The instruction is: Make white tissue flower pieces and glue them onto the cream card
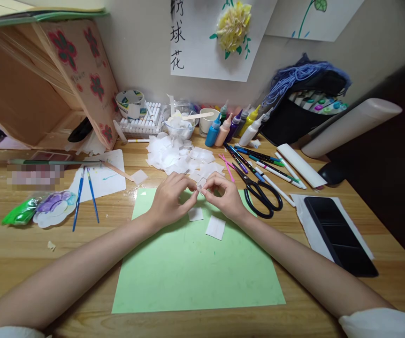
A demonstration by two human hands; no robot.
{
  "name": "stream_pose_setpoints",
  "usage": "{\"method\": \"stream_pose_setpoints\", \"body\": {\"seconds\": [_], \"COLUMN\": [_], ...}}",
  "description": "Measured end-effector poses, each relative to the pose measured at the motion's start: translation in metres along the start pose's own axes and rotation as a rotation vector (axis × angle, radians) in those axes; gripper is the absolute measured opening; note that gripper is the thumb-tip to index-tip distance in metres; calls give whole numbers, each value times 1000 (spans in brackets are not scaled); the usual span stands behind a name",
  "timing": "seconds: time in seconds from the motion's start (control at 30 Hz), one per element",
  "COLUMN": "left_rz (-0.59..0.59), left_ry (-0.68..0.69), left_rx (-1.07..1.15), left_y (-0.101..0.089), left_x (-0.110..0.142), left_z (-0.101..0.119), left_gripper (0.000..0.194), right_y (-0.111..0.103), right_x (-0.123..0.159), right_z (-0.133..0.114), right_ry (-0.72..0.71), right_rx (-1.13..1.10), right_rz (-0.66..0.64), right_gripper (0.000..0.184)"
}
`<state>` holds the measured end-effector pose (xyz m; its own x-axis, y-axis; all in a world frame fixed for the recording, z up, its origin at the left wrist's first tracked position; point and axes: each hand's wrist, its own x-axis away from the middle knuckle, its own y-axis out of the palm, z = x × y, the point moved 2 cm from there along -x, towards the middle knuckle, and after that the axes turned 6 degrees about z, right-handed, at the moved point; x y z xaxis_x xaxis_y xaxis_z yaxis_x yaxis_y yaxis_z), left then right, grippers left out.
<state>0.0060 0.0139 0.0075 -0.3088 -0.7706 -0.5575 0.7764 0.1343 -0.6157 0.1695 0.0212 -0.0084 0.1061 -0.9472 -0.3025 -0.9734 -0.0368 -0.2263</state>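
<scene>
Green sheet (195,272), small white paper (200,186)

Soft light, dim right edge

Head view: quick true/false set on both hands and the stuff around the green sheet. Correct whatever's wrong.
1. The left hand and right hand meet at a small white paper piece. True.
2. The black-handled scissors are in the right hand. False: they lie on the table, by the upper right corner of the green sheet.
3. Two white paper squares lie on the green sheet. True.
4. The two blue paintbrushes stand in a cup. False: they lie at the left, partly on a white sheet.
5. The pile of white paper lies beyond the hands. True.
</scene>
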Motion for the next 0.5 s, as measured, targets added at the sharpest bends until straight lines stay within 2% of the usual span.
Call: {"method": "stream_pose_setpoints", "body": {"seconds": [0.3, 0.5], "left_rz": [24, -6], "left_ry": [-47, -82], "left_rx": [29, 86], "left_y": [-2, -6], "left_x": [-1, -2], "left_z": [1, 4], "left_gripper": [7, 10], "right_y": [-1, -2], "right_x": [0, 4], "right_z": [-1, -11], "right_ry": [-45, -165], "right_rx": [59, 224], "right_rz": [42, 140], "right_gripper": [9, 6]}}
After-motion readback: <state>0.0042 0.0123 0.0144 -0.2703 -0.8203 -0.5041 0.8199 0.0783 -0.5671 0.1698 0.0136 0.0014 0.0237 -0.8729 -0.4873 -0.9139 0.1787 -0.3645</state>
